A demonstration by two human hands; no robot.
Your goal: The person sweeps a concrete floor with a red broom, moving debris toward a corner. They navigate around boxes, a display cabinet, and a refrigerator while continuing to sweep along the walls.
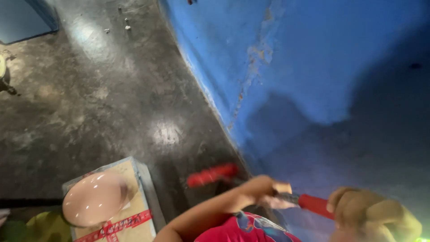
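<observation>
Roller at the foot of the blue wall

Hands share one paint roller (210, 175): your right hand (365, 210) is wrapped tight around its red handle (316, 205), while your left hand (264, 187) grips the metal shaft nearer the red sleeve. The sleeve sits low, where the blue wall (304, 67) meets the dark concrete floor (89, 98). A taped cardboard box (134, 210) with a pink plate (94, 198) on top stands near the floor's lower edge.

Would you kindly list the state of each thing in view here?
Roller: red, low beside the blue wall, blurred.
Handle: gripped by both hands.
Left hand: closed on the handle's shaft.
Right hand: closed on the handle's end.
Box: taped shut, on the floor.
</observation>
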